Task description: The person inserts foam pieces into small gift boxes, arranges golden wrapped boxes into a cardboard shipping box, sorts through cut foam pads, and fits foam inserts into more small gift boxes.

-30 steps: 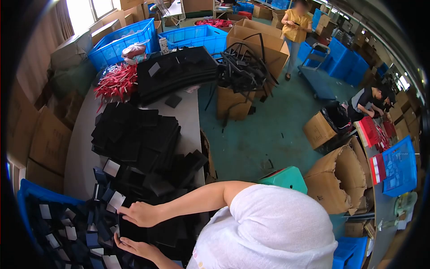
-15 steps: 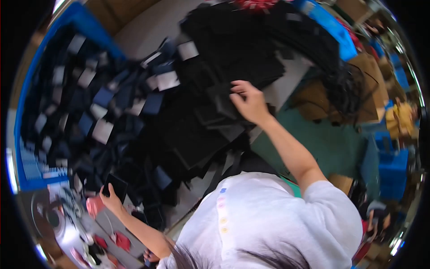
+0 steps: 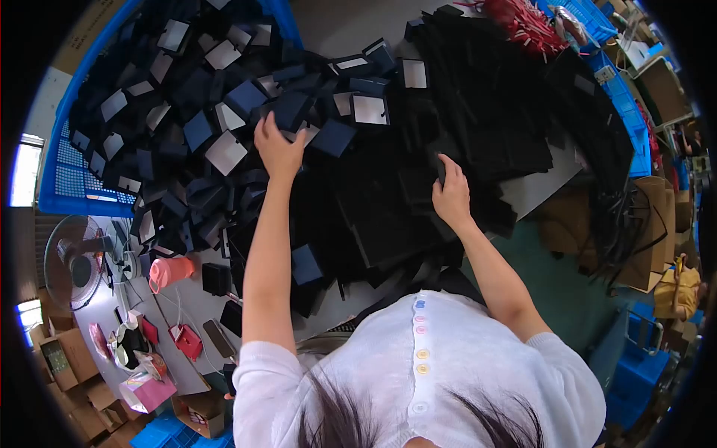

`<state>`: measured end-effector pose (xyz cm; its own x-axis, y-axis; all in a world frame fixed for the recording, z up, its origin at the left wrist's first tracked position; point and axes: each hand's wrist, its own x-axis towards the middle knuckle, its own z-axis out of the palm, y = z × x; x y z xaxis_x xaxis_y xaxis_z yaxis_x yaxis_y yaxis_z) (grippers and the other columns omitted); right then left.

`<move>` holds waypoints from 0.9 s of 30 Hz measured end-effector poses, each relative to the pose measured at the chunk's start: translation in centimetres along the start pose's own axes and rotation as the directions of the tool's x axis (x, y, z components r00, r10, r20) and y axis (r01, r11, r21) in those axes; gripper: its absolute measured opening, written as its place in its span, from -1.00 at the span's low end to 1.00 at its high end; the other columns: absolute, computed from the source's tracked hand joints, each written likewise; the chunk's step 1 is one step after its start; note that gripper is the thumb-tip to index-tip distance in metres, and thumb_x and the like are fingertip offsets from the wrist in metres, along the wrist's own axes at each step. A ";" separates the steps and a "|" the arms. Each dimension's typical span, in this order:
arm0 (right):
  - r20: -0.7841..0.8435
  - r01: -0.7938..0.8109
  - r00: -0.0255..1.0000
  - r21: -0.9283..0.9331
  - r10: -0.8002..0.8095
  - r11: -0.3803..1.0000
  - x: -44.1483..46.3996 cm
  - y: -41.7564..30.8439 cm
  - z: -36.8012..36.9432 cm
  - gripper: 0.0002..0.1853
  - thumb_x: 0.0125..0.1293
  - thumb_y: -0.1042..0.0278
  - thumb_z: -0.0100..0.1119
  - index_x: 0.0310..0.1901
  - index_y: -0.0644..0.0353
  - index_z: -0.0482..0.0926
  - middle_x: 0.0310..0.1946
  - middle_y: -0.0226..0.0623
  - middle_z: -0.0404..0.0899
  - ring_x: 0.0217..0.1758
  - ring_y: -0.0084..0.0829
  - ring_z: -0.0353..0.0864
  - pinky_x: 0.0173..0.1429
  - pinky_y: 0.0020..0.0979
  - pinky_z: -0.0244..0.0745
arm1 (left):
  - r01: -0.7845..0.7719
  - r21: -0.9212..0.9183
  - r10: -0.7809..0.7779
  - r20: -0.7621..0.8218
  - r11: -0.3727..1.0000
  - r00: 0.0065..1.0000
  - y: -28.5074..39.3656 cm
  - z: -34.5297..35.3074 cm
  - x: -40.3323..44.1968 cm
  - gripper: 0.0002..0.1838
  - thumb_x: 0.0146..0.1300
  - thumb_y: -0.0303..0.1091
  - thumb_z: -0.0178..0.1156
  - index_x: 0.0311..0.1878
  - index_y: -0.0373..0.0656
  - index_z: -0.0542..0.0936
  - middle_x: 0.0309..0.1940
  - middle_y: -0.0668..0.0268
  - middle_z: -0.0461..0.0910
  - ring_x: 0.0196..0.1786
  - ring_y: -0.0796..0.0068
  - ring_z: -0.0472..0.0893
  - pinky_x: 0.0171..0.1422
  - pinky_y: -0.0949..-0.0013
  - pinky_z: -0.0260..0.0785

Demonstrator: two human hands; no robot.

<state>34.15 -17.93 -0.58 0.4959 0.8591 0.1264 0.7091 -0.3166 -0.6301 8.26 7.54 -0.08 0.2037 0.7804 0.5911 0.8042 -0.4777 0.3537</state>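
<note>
My left hand reaches over the heap of small navy boxes, fingers spread. Its fingertips are at a dark navy box; whether they touch it I cannot tell. Several boxes in the heap show pale insides. My right hand has its fingers closed around a small black piece, partly hidden by the hand. Below and around it lie stacks of flat black pieces, too dark to tell apart.
A blue plastic crate borders the heap at left. On the table's left end are a fan, a pink bottle, a black box and a phone. Cardboard boxes and a person in yellow are at right.
My left hand has moved from the table's left side, where it held a black box, up to the navy heap. That hand is now without the box. My view has shifted and sharpened.
</note>
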 end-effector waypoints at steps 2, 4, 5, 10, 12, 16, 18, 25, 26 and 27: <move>-0.119 0.082 0.990 0.050 -0.075 0.995 1.0 -0.5 -1.3 -0.46 0.28 0.54 0.10 0.30 0.17 0.29 0.16 -0.02 0.43 0.20 -0.03 0.46 0.25 -0.17 0.42 | -0.120 0.147 0.121 0.000 0.982 0.993 0.4 2.6 2.3 -0.13 0.01 -0.21 0.42 0.40 -0.12 0.25 0.24 -0.06 0.36 0.09 -0.08 0.53 0.38 0.00 0.22; -0.241 0.164 0.960 0.076 -0.142 0.983 1.7 -1.9 -3.6 -0.49 0.29 0.56 0.09 0.29 0.18 0.31 0.09 -0.04 0.49 0.15 -0.10 0.52 0.21 -0.25 0.45 | -0.213 0.329 0.088 0.356 0.920 0.930 0.8 3.6 4.6 -0.07 -0.03 -0.22 0.44 0.43 -0.07 0.20 0.16 -0.04 0.41 0.10 -0.08 0.53 0.30 0.01 0.33; -0.263 0.093 0.965 0.277 -0.018 0.956 1.9 -3.2 -4.9 -0.53 0.32 0.53 0.10 0.26 0.18 0.34 0.00 -0.11 0.54 0.03 -0.22 0.57 0.11 -0.35 0.47 | -0.142 0.347 -0.056 0.503 0.927 0.863 1.3 3.5 5.6 -0.08 -0.02 -0.29 0.42 0.43 -0.05 0.19 0.10 0.00 0.46 0.09 -0.10 0.55 0.13 0.03 0.47; -0.039 -0.169 0.950 0.771 0.310 0.615 3.2 -2.1 -8.4 -0.64 0.38 0.35 0.17 0.17 0.14 0.45 -0.22 -0.50 0.55 -0.39 -0.65 0.47 -0.23 -0.59 0.41 | 0.121 0.158 -0.157 0.237 0.980 0.959 0.8 -0.2 8.3 -0.32 0.20 -0.43 0.13 0.41 -0.10 0.20 0.01 -0.12 0.54 -0.08 -0.13 0.63 0.01 0.00 0.50; 0.025 -0.189 0.954 0.823 0.298 0.535 3.2 -2.8 -9.1 -0.66 0.38 0.38 0.16 0.17 0.13 0.46 -0.23 -0.51 0.53 -0.40 -0.73 0.40 -0.33 -0.65 0.31 | 0.211 -0.079 -0.197 0.150 0.974 0.969 2.6 -3.7 7.6 -0.39 0.29 -0.49 -0.03 0.43 -0.14 0.18 0.08 -0.12 0.54 0.02 -0.15 0.59 0.15 0.04 0.43; 0.018 -0.081 0.993 0.838 0.120 0.539 3.5 -6.5 -8.4 -0.73 0.39 0.37 0.15 0.08 0.21 0.50 -0.19 -0.45 0.54 -0.22 -0.71 0.47 -0.11 -0.64 0.40 | 0.326 -0.493 -0.115 0.410 0.807 0.905 12.5 -8.8 1.1 -0.49 0.36 -0.48 -0.07 0.39 -0.11 0.28 0.20 -0.04 0.49 0.19 -0.05 0.54 0.29 0.19 0.34; 0.049 -0.064 0.998 0.839 0.042 0.540 3.1 -9.4 -8.9 -0.74 0.38 0.38 0.15 0.06 0.22 0.51 -0.18 -0.44 0.55 -0.18 -0.71 0.48 -0.08 -0.62 0.40 | 0.175 -0.623 0.018 0.291 0.762 0.957 14.8 -7.5 -2.6 -0.54 0.40 -0.41 -0.05 0.36 -0.09 0.32 -0.01 -0.04 0.59 0.00 0.05 0.62 0.13 0.26 0.39; -0.262 0.214 0.963 0.601 -0.064 0.770 1.0 -10.2 -11.3 -0.82 0.34 0.44 0.15 -0.06 0.27 0.50 -0.18 -0.36 0.55 -0.06 -0.56 0.50 0.08 -0.54 0.39 | 0.559 -0.776 0.156 0.615 0.293 0.773 23.0 -13.3 -3.6 -0.49 0.31 -0.30 0.23 0.27 -0.18 0.33 -0.02 0.26 0.54 -0.04 0.49 0.53 0.15 0.43 0.34; -0.156 0.130 0.987 0.736 -0.020 0.664 0.4 -10.0 -12.3 -0.82 0.35 0.46 0.13 -0.04 0.25 0.50 -0.13 -0.37 0.55 -0.04 -0.57 0.50 0.11 -0.54 0.38 | 0.561 -0.773 0.203 0.625 0.297 0.754 23.2 -12.9 -3.8 -0.44 0.16 -0.37 0.36 0.19 -0.16 0.34 -0.07 0.26 0.52 -0.05 0.49 0.53 0.12 0.43 0.35; -0.048 0.035 0.999 0.842 0.010 0.538 -0.4 -9.8 -13.4 -0.81 0.36 0.48 0.11 -0.02 0.23 0.50 -0.09 -0.38 0.55 -0.01 -0.59 0.50 0.14 -0.55 0.37 | 0.675 -0.705 0.232 0.709 0.217 0.666 23.7 -13.2 -3.6 -0.43 0.10 -0.42 0.38 0.15 -0.16 0.35 -0.13 0.31 0.52 -0.05 0.49 0.53 0.11 0.43 0.36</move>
<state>33.75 -20.54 15.77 0.5264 0.8357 0.1568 -0.0232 0.1985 -0.9798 19.20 -11.90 15.79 0.7183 0.6947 -0.0379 -0.0820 0.1386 0.9870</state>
